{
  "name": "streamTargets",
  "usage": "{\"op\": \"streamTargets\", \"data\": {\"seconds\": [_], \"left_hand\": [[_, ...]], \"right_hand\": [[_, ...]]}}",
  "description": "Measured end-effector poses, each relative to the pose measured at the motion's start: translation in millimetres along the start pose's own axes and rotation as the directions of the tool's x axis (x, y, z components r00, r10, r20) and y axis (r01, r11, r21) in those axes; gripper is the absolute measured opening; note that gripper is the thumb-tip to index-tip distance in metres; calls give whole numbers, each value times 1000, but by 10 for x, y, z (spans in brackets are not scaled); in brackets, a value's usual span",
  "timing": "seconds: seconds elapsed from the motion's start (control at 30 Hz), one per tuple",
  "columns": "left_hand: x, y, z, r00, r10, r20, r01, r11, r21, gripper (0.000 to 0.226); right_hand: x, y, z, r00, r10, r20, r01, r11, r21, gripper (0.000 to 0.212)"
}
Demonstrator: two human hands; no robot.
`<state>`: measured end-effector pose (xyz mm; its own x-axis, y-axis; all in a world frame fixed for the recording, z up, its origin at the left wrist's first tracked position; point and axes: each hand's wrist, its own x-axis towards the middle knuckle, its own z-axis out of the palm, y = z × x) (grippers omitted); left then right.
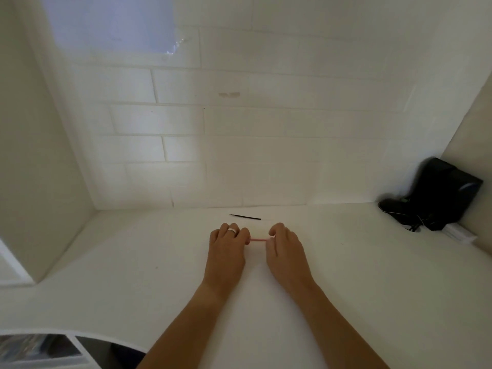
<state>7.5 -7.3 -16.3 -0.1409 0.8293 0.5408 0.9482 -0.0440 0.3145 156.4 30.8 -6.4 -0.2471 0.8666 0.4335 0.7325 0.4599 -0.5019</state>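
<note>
A short thin pink strip (257, 239) spans level between my two hands, just above the white desk (133, 262). My left hand (226, 249), with a ring on one finger, pinches its left end with curled fingers. My right hand (285, 249) pinches its right end the same way. Both ends of the strip are hidden by my fingertips. A pale yellowish patch shows on the desk behind the strip, between my fingers. A thin black stick (245, 217) lies flat on the desk just beyond my hands, untouched.
A white brick wall (239, 129) closes the desk at the back, and a white side panel (40, 169) stands at the left. A black device with cables (436, 195) sits in the back right corner. The desk's curved front edge shows at lower left.
</note>
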Motion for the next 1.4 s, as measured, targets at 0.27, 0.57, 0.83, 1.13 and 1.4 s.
{"op": "streamTargets", "data": {"seconds": [0.27,0.57,0.83,1.13,1.4], "left_hand": [[27,4,23,998,-61,1,61,998,9,37],[47,-15,24,996,-88,-34,87,996,-17,28],[61,-28,44,996,-82,-25,82,996,-23,33],[79,30,-67,994,-78,-73,72,994,-84,20],[102,94,-241,944,-311,-107,170,739,-652,13]], "right_hand": [[223,137,-158,960,253,-117,-248,967,57,46],[664,219,-81,985,158,-63,-161,985,-58,5],[651,343,121,991,90,-95,-96,993,-68,6],[643,367,72,995,72,-67,-76,995,-62,17],[210,26,-151,972,-170,-165,192,973,130,16]]}}
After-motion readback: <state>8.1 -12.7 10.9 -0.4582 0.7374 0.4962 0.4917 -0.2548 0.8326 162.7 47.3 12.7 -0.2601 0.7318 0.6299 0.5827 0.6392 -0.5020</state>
